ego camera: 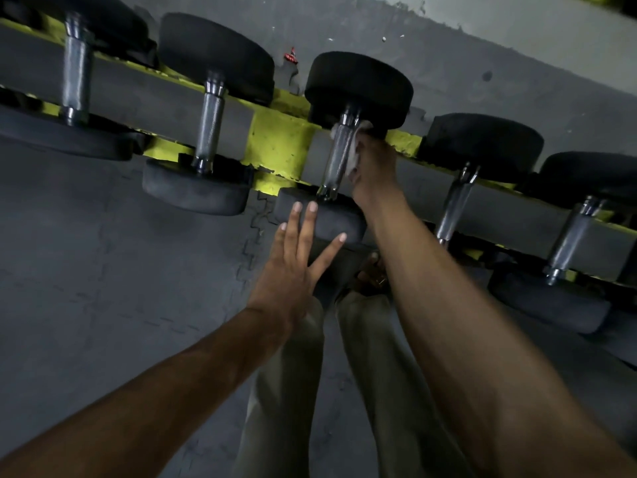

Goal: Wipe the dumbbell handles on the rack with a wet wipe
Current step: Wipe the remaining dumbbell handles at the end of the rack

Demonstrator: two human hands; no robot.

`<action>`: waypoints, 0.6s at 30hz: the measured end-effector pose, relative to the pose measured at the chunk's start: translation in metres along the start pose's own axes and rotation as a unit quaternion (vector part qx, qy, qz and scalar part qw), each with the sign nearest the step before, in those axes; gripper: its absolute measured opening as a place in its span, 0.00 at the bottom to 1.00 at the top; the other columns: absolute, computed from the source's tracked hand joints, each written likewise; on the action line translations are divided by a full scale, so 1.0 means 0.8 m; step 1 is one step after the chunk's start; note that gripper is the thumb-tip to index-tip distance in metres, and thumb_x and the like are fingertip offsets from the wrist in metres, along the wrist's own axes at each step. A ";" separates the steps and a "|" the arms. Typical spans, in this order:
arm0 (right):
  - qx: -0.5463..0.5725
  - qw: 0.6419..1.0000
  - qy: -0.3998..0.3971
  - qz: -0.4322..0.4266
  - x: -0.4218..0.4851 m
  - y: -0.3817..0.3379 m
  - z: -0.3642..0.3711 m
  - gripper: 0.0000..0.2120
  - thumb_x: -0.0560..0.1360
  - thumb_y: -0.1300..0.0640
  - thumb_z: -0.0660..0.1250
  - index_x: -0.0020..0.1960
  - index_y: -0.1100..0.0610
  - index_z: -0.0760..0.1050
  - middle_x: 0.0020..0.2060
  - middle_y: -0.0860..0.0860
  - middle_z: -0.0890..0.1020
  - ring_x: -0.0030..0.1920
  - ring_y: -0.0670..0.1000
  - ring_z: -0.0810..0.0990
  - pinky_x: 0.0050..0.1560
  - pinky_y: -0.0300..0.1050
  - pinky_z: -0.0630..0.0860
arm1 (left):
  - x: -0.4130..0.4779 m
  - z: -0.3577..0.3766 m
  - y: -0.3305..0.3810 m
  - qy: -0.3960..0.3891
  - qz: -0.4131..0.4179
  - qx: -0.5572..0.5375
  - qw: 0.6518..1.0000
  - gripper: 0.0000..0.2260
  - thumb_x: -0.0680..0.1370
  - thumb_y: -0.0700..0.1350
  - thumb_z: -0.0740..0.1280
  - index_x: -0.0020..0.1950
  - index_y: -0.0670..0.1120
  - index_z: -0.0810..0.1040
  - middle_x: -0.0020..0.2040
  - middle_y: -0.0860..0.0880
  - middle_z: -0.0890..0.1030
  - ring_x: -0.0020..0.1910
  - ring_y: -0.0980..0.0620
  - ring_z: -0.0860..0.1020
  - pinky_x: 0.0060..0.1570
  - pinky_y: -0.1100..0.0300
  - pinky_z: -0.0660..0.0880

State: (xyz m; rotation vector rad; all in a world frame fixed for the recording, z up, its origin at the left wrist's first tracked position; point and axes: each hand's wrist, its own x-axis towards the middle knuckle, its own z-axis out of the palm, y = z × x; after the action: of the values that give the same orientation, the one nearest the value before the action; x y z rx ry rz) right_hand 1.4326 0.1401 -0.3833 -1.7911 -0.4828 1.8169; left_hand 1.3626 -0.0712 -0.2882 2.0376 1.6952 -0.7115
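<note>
Several black dumbbells lie across a yellow and grey rack point(279, 146). My right hand point(374, 170) grips a white wet wipe point(355, 157) and holds it against the right side of the knurled steel handle point(339, 153) of the middle dumbbell. My left hand point(296, 257) is spread with straight fingers, its fingertips touching the near black head point(324, 219) of that same dumbbell. Other steel handles stand to the left point(210, 125) and to the right point(455, 205).
The floor point(103, 253) is dark interlocking rubber matting. My legs in light trousers point(286, 391) stand close below the rack. A grey wall point(517, 46) runs behind the rack, with a small red object point(290, 57) near it.
</note>
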 end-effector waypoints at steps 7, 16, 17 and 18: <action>-0.503 0.732 0.063 -0.455 -0.040 0.014 -0.024 0.08 0.76 0.61 0.66 0.55 0.59 0.76 0.54 0.57 0.77 0.51 0.58 0.77 0.39 0.47 0.68 | -0.003 0.002 -0.003 0.010 0.014 -0.012 1.000 0.41 0.82 0.49 0.53 0.79 0.46 0.22 0.74 0.23 0.26 0.77 0.21 0.34 0.80 0.35 0.52; -0.632 0.480 -0.077 -0.604 -0.011 -0.031 -0.056 0.13 0.74 0.63 0.65 0.57 0.56 0.79 0.62 0.49 0.80 0.45 0.56 0.82 0.29 0.45 0.71 | -0.010 -0.008 -0.009 0.045 0.017 -0.113 0.992 0.53 0.76 0.54 0.74 0.86 0.51 0.38 0.80 0.29 0.31 0.82 0.29 0.37 0.79 0.38 0.61; -0.646 0.457 -0.087 -0.605 -0.011 -0.036 -0.052 0.12 0.75 0.62 0.63 0.57 0.56 0.79 0.62 0.48 0.80 0.44 0.56 0.83 0.29 0.44 0.71 | -0.010 -0.009 -0.010 0.048 0.013 -0.127 0.991 0.54 0.74 0.54 0.76 0.86 0.52 0.40 0.81 0.30 0.32 0.82 0.30 0.38 0.78 0.39 0.63; -0.660 0.445 -0.102 -0.597 -0.013 -0.039 -0.045 0.12 0.77 0.60 0.60 0.56 0.56 0.79 0.61 0.48 0.81 0.45 0.57 0.83 0.30 0.44 0.72 | -0.010 -0.010 -0.009 0.053 0.006 -0.137 0.989 0.54 0.74 0.53 0.77 0.86 0.53 0.41 0.81 0.31 0.33 0.83 0.31 0.39 0.77 0.40 0.65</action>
State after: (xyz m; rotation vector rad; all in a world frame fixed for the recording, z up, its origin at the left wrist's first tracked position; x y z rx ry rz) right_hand 1.4720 0.1543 -0.3585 -0.8986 -2.8614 0.2681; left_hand 1.3556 -0.0715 -0.2771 1.9179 1.7292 -0.3477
